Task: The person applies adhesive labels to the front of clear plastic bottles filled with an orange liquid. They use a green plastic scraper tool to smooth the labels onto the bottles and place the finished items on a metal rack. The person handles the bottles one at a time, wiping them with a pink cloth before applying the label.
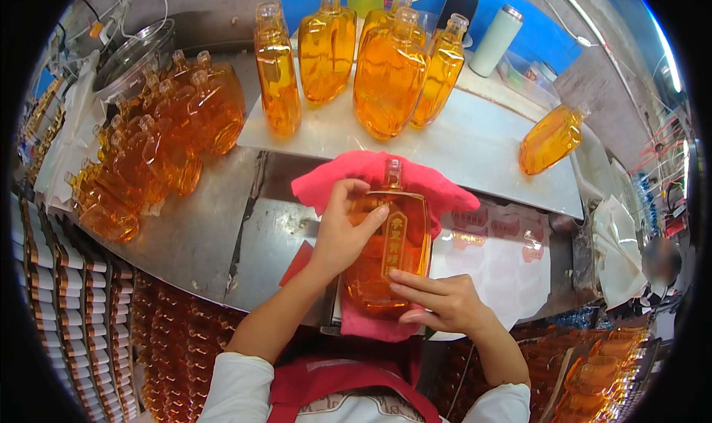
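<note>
An amber glass bottle lies before me on a bright pink cloth, its clear neck pointing away. A narrow gold-and-red label runs lengthwise down its front. My left hand grips the bottle's upper left side, thumb on the front near the top of the label. Across the lower front, my right hand rests with fingers stretched out, fingertips at the label's bottom end. To the right, a white backing sheet carries several loose red-and-gold labels.
Several amber bottles stand on the raised white board behind, with another bottle at its right. More bottles crowd the metal table's left side. A pale green flask and a dark phone are at the back.
</note>
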Available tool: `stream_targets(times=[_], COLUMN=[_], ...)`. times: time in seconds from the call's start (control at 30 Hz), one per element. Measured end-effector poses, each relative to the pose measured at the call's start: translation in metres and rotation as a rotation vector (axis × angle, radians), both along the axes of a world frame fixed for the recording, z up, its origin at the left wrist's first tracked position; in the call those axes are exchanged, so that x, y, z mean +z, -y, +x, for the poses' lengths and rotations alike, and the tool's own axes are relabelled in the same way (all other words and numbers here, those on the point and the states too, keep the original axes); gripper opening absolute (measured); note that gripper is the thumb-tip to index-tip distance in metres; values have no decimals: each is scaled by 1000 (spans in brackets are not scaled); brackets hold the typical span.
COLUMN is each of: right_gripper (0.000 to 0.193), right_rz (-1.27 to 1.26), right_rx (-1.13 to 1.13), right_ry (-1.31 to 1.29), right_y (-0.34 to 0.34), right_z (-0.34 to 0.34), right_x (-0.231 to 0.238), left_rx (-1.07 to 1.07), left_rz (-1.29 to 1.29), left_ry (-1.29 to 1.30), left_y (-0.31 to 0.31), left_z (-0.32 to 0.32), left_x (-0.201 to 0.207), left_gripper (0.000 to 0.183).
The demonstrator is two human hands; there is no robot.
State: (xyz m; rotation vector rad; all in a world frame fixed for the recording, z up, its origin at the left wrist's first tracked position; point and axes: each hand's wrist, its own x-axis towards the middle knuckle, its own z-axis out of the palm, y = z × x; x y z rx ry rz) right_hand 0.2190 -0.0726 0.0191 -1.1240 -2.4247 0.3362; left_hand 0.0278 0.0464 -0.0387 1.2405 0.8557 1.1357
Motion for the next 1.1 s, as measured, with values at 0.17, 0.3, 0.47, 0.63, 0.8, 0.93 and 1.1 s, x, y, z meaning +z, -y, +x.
stream_targets(times=[0.17,0.3,0.47,0.63,0.8,0.93,1.1], right_gripper=[27,63,84,83,82,80,78], right_rz=[-18,-229,-461,-531,-574,-576,-589], right_rx=[-437,-652,-656,-586,-584,-570,-549], right_ry=[-433,-647,-776,-953,-917,-958,-997], right_y=[7,-5,-13,-17,-17,-16,-17], right_z=[-1,-17,-21,-23,-19,-21,-23], right_x=[-8,-13,-31,-31,-32,-32,-35], left_rx=[-40,-93,-214,-176,-148,-149,-143], left_rz=[-43,411,413,389,371,419,421], left_ry=[-62,-461,-507,-475,-463,-492,-497], left_y=[19,35,37,39,40,38,38], left_z=[-10,-27,-33,-31,-29,-30,-30], left_x=[21,20,23,23,22,21,20], left_gripper=[60,71,65,65,66,66,66])
